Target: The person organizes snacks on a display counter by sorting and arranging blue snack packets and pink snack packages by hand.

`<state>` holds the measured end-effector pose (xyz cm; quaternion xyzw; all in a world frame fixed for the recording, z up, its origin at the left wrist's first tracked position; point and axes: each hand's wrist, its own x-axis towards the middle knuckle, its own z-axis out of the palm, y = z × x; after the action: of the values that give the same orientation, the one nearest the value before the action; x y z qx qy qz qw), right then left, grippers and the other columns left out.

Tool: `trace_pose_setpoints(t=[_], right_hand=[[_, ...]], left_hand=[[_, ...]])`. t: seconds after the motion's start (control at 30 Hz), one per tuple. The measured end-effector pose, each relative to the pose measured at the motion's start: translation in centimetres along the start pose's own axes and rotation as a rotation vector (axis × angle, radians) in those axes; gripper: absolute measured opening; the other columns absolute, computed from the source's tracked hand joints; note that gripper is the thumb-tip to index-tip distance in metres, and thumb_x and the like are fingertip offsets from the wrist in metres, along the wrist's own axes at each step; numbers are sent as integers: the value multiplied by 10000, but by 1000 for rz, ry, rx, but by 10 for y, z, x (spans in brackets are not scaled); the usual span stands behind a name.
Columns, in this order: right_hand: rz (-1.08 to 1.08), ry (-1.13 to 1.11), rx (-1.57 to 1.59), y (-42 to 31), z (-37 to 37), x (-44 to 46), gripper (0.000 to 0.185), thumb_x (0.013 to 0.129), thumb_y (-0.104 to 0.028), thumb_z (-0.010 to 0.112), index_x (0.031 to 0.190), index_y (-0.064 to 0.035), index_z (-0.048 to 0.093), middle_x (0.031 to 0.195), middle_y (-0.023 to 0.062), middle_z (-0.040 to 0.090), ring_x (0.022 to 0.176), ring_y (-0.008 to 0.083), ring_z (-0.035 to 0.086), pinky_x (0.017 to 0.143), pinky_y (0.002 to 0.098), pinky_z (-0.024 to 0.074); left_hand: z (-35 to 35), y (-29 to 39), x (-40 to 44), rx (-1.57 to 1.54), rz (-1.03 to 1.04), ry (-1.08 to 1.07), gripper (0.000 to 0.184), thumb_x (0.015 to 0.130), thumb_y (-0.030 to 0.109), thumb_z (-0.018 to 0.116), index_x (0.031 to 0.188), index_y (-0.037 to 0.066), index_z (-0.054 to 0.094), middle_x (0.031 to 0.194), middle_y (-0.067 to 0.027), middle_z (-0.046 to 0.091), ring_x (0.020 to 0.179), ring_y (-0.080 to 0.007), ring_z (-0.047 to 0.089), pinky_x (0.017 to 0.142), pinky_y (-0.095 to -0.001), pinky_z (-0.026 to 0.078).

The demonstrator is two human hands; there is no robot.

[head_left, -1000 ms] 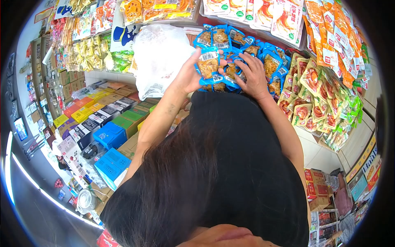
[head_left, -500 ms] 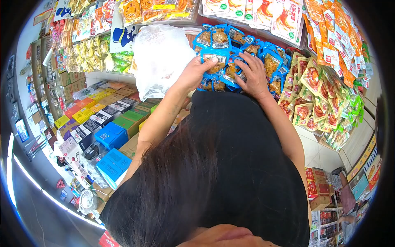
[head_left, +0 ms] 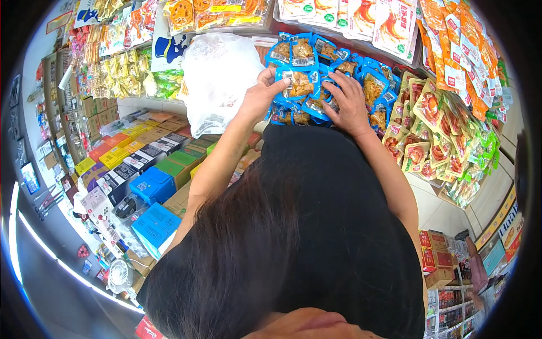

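Black cloth of the person's shirt [head_left: 344, 214] fills the lower middle of the view. At the left side, many coloured cartons [head_left: 152, 186] stand close together in rows. At the right, there is a big pile of beige-edged food packets [head_left: 429, 107], and the blue-edged snack packets [head_left: 374, 87] lie in a heap just beside it, under and around both hands. A white plastic bag [head_left: 220, 85] is on the other side of this heap, near the left hand [head_left: 261, 99]. The right hand [head_left: 350, 107] rests over the heap, with its fingers bent and a little spread on the packets; I cannot tell if they grip one. One blue-edged packet [head_left: 302, 83] is at the left part of the heap, the left hand gripping its left edge, with the thumb [head_left: 281, 85] pressed on its top face.
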<state>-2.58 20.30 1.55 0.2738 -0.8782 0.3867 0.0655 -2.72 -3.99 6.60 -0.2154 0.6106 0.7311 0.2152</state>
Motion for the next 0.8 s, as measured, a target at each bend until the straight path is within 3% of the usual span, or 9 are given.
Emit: trace_pose_setpoints(t=[0.1,0.3,0.37,0.6,0.8], right_hand=[[-2,5,1,0,0,0,483,733,-158,741,1187,-115,580,1331,103,517,1249,319,481,1024,479,374],[4,-1,-1,0,-1,0,478,737,-158,739,1187,-117,582,1332,103,516,1252,317,479,1028,478,373],[6,-3,-4,-1,0,0,478,737,-158,739,1187,-117,583,1333,102,516,1253,315,478,1029,477,373],[8,-4,2,-1,-1,0,474,732,-153,738,1181,-113,588,1329,103,519,1254,313,477,1030,472,371],[10,-6,-3,0,0,0,470,727,-155,739,1170,-104,590,1326,106,520,1250,315,481,1025,469,372]], left_hand=[[-2,-3,5,-20,-11,-55,476,899,188,672,1262,38,404,1119,-84,586,1025,-127,562,887,-286,477],[3,-13,13,-257,19,72,503,920,119,620,1320,26,330,1158,-110,581,1083,-201,569,939,-352,475],[7,-12,11,-379,16,70,457,928,72,584,1319,15,355,1170,-119,587,1087,-226,587,928,-388,500],[22,-16,9,-404,14,25,316,930,42,564,1226,-2,462,1152,-139,602,1028,-223,624,869,-384,548],[26,-7,5,-188,-168,59,250,943,76,563,1176,9,504,1101,-124,633,959,-211,658,750,-331,572]])
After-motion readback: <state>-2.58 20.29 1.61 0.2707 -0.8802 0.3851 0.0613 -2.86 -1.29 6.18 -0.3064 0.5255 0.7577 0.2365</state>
